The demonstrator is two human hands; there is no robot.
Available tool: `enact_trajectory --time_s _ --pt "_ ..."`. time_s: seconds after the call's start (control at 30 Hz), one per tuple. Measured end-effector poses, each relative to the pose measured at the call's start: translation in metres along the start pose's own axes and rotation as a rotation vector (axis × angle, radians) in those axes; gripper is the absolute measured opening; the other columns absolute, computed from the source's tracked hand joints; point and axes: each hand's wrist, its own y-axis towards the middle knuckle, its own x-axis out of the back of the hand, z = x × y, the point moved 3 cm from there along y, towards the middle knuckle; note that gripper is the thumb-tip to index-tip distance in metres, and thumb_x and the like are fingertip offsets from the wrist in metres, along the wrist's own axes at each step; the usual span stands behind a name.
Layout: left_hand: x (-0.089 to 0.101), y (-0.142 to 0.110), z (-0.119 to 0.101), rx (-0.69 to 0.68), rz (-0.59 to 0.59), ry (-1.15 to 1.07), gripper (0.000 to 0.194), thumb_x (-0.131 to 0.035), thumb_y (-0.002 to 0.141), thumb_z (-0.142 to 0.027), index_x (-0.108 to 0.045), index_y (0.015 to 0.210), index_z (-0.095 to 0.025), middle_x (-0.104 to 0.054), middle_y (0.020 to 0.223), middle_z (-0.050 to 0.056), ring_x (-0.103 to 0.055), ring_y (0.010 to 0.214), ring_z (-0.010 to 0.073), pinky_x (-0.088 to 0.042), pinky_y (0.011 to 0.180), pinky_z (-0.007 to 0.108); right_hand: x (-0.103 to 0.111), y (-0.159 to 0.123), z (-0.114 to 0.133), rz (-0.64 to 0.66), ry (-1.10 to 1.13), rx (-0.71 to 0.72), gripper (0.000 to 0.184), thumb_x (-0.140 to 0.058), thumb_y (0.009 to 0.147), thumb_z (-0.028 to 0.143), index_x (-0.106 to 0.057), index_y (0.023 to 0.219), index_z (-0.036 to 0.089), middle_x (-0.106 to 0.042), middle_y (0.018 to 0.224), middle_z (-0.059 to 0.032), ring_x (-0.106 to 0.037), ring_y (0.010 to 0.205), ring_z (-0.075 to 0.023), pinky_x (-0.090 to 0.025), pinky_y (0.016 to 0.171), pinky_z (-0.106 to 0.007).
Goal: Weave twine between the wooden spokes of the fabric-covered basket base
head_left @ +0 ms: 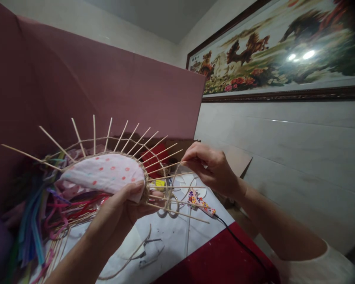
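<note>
My left hand [133,201] grips the lower right edge of a rounded piece covered in white cloth with red dots [112,173], thumb on top and fingers beneath. Twine is wound around its rim, and several thin wooden sticks [94,134] fan outward from it. A strand of twine [154,152] weaves loosely across the sticks. At the right, my right hand [208,163] is closed in a pinch beside the stick tips, with the thin twine running up to its fingertips. Just below the sticks, metal scissor-like loops [174,206] are partly covered.
A flower-patterned glue gun [199,202] with a black cord lies on the white tabletop [177,244]. Colourful pipe cleaners [32,221] pile up at the left. Loose twine [130,256] and a red cloth [221,256] are in front. A pink panel [115,86] stands behind.
</note>
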Motion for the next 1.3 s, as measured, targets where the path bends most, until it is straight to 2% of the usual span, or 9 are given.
enact_trajectory --time_s 0.17,0.3,0.4,0.5,0.63,0.8,1.07,1.3 --pt "0.002 0.002 0.001 0.027 -0.064 0.025 0.025 -0.049 0.082 -0.023 -0.069 0.082 -0.008 -0.074 0.081 0.015 -0.069 0.074 0.0292 -0.052 0.079 0.051 0.000 0.002 0.003 -0.057 0.014 0.065 0.006 -0.054 0.085 0.017 -0.057 0.081 0.016 -0.053 0.076 -0.0023 -0.048 0.067 -0.0113 -0.040 0.059 -0.026" --pt "0.000 0.000 0.001 0.030 -0.044 0.033 0.025 -0.046 0.083 -0.022 -0.067 0.089 -0.009 -0.073 0.086 0.014 -0.069 0.077 0.0310 -0.052 0.078 0.054 0.000 0.002 0.005 -0.055 -0.006 0.071 0.006 -0.054 0.085 0.016 -0.057 0.080 0.016 -0.053 0.076 -0.0024 -0.048 0.067 -0.0114 -0.040 0.059 -0.026" --pt "0.000 -0.001 0.002 0.042 -0.044 0.026 0.025 -0.045 0.083 -0.021 -0.067 0.088 -0.009 -0.074 0.083 0.012 -0.069 0.073 0.0300 -0.050 0.081 0.055 0.000 0.002 0.003 -0.053 -0.019 0.067 0.006 -0.054 0.086 0.016 -0.057 0.081 0.017 -0.053 0.077 -0.0024 -0.048 0.068 -0.0117 -0.040 0.060 -0.027" --pt "0.001 0.000 0.003 0.051 -0.031 0.010 0.024 -0.046 0.083 -0.021 -0.066 0.089 -0.009 -0.073 0.082 0.012 -0.069 0.072 0.0295 -0.051 0.081 0.055 -0.001 0.002 0.001 -0.059 -0.037 0.061 0.006 -0.053 0.086 0.016 -0.057 0.081 0.017 -0.054 0.077 -0.0024 -0.049 0.068 -0.0118 -0.040 0.060 -0.027" --pt "0.002 0.001 0.003 0.054 -0.035 0.001 0.025 -0.046 0.083 -0.021 -0.064 0.093 -0.008 -0.073 0.089 0.016 -0.068 0.081 0.0331 -0.051 0.081 0.053 -0.004 0.002 -0.004 -0.054 -0.069 0.034 0.009 -0.052 0.087 0.018 -0.057 0.079 0.016 -0.054 0.075 -0.0024 -0.048 0.067 -0.0118 -0.040 0.060 -0.027" --pt "0.003 0.000 0.002 0.060 -0.026 -0.021 0.024 -0.047 0.083 -0.021 -0.065 0.091 -0.008 -0.073 0.085 0.015 -0.069 0.076 0.0326 -0.050 0.082 0.056 -0.006 0.000 -0.011 -0.052 -0.087 -0.011 0.010 -0.053 0.086 0.019 -0.057 0.078 0.016 -0.054 0.075 -0.0022 -0.048 0.067 -0.0119 -0.039 0.061 -0.028" --pt "-0.002 -0.002 -0.001 0.039 0.006 0.018 0.029 -0.045 0.084 -0.021 -0.067 0.093 -0.006 -0.072 0.094 0.018 -0.066 0.087 0.0335 -0.051 0.082 0.053 -0.006 -0.003 -0.015 -0.063 -0.103 -0.059 0.009 -0.054 0.085 0.018 -0.057 0.077 0.017 -0.054 0.074 -0.0016 -0.048 0.066 -0.0117 -0.038 0.060 -0.027" --pt "-0.003 -0.003 -0.001 0.058 0.014 -0.020 0.027 -0.045 0.083 -0.020 -0.069 0.087 -0.007 -0.074 0.085 0.015 -0.069 0.076 0.0299 -0.052 0.081 0.052 -0.008 -0.005 -0.018 -0.063 -0.129 -0.082 0.009 -0.055 0.084 0.019 -0.057 0.075 0.017 -0.054 0.073 -0.0013 -0.047 0.064 -0.0115 -0.037 0.058 -0.027"
